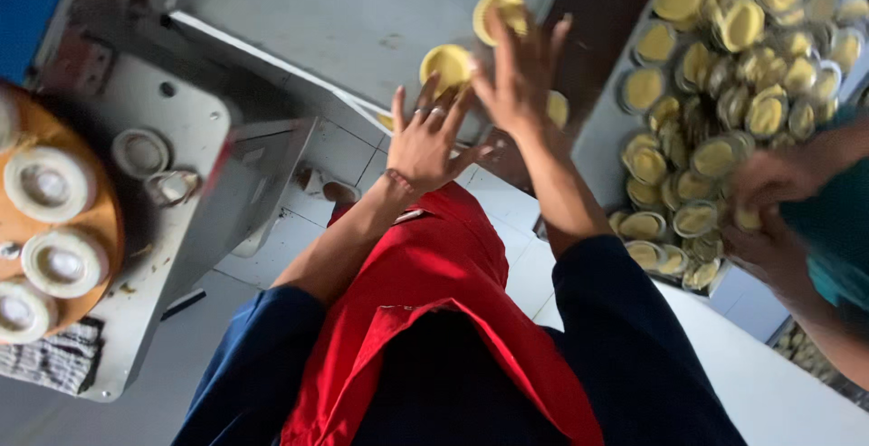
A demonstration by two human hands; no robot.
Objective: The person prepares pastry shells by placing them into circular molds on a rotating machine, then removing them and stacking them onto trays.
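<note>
Red apron [434, 274] nearest — left hand [427, 143] and right hand [520, 79], fingers spread wide, are pressing yellow tart shells [446, 64]; tray [593, 138] is already brimming with filled shells.

Matt metal table [362, 11], shiny foil cups [715, 158]

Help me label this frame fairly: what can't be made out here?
- Head view: the right hand is motion-blurred, so its hold on the upper tart shell is unclear.
- The left hand covers part of the lower tart shell.
- The tray of shells runs off the top and right edges.
- A co-worker's hand hides some shells.
</note>
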